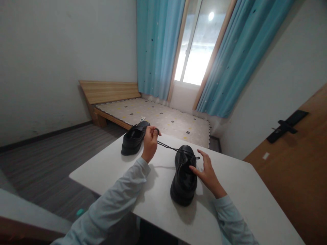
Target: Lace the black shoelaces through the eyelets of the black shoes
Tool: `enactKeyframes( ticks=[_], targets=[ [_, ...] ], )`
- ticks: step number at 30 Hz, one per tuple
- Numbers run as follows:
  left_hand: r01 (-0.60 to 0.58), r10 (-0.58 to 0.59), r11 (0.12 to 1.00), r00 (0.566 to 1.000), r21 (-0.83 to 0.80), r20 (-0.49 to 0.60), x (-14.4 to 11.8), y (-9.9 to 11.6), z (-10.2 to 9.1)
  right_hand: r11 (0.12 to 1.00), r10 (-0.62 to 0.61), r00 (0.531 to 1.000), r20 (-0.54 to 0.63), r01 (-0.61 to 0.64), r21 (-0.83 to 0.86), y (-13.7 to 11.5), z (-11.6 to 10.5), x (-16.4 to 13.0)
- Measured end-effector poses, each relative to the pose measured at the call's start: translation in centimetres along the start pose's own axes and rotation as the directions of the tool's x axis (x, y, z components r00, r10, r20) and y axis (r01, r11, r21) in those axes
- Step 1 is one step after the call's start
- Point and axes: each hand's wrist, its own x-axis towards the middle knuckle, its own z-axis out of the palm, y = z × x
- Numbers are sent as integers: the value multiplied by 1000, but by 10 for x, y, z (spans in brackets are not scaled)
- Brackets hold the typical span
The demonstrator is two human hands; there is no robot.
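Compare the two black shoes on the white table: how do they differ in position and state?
The near shoe lies between the hands, toe pointing away; the far shoe sits at the table's far left edge, turned sideways. The near shoe's lace is pulled taut by the left hand while the right hand steadies it; nobody touches the far shoe. Both are black.

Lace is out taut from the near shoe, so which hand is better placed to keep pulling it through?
Left. The left hand already pinches the shoelace, stretched from the near shoe. The right hand lies open against that shoe, likely steadying it.
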Motion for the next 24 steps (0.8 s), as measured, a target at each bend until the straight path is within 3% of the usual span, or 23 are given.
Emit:
enactKeyframes(
  ticks=[3,6,9,11,13,17,24],
  targets=[
    [-116,123,984,991,137,-50,0,3,-3,1000,-8,1000,0,8,4,0,-1,0],
    [-124,134,975,990,186,-45,-2,4,-3,1000,-7,1000,5,7,13,-1,-1,1],
    [-131,126,965,991,229,38,-6,5,-2,1000,-5,1000,12,4,26,-2,-1,1],
    [-164,124,949,979,271,160,-9,6,-1,1000,0,1000,14,0,31,-2,-1,1],
    [-209,112,933,943,293,314,-13,8,1,1000,3,1000,14,-3,30,-2,-1,1],
    [-296,67,895,829,333,555,-23,7,10,1000,-12,1000,11,12,19,-2,1,1],
    [-440,-21,758,721,481,693,-37,-14,19,999,-28,1000,12,27,25,0,2,2]
  ],
)
